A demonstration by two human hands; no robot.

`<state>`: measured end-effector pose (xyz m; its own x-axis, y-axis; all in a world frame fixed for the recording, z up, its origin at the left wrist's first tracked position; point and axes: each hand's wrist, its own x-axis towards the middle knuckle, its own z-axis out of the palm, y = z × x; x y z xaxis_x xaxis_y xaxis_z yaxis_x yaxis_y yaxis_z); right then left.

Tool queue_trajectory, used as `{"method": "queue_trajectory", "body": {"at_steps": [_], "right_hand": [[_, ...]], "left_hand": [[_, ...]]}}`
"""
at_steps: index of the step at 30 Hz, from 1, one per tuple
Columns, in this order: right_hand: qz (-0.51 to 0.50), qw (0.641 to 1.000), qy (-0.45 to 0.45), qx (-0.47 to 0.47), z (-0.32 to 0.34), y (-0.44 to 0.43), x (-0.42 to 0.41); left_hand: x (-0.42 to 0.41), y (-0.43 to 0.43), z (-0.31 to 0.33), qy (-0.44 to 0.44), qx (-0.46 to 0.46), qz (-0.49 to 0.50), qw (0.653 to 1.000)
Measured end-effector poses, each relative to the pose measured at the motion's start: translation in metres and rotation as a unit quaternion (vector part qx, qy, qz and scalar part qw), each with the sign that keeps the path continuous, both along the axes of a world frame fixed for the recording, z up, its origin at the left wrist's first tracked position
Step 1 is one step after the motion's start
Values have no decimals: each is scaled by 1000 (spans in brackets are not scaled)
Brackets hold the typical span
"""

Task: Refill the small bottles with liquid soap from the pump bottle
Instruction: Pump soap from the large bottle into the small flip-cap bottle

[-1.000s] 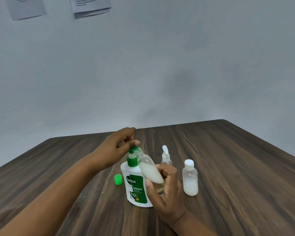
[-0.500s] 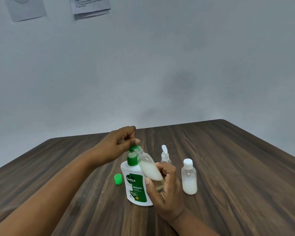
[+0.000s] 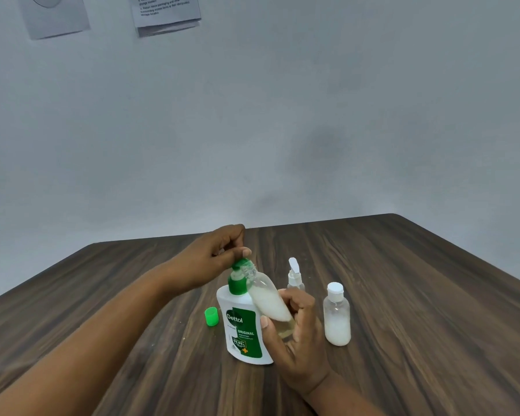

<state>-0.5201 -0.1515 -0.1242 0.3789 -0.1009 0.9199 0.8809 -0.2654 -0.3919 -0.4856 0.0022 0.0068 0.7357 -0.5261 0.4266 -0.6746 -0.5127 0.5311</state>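
Observation:
A white Dettol pump bottle point(image 3: 242, 328) with a green pump head stands on the wooden table point(image 3: 403, 295). My left hand point(image 3: 213, 259) presses down on the pump head with curled fingers and thumb. My right hand point(image 3: 294, 334) grips a small clear bottle point(image 3: 267, 298), tilted so its open neck sits under the pump spout; it holds white liquid soap. Its green cap point(image 3: 211, 316) lies on the table left of the pump bottle.
A small spray bottle point(image 3: 295, 276) stands behind my right hand. A capped small bottle point(image 3: 337, 315), partly full of white soap, stands to the right. Papers point(image 3: 165, 12) hang on the grey wall beyond the table's far edge.
Both hands and the bottles stay almost in place. The view has shifted slightly, and the pump head remains pressed under my left hand.

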Motion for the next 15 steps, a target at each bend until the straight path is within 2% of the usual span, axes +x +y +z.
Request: {"method": "queue_trajectory", "body": {"at_steps": [3,6,15], "right_hand": [[0,1000,-2,3,-1,0,1],[4,1000,-8,4,-3,0,3],[-6,1000,-23,-6,-3,0,3]], "left_hand": [[2,1,4,28,2,-20,999],[4,-1,-4,50,-37,-21,998],[0,-1,-17,43,-95,-8,995]]}}
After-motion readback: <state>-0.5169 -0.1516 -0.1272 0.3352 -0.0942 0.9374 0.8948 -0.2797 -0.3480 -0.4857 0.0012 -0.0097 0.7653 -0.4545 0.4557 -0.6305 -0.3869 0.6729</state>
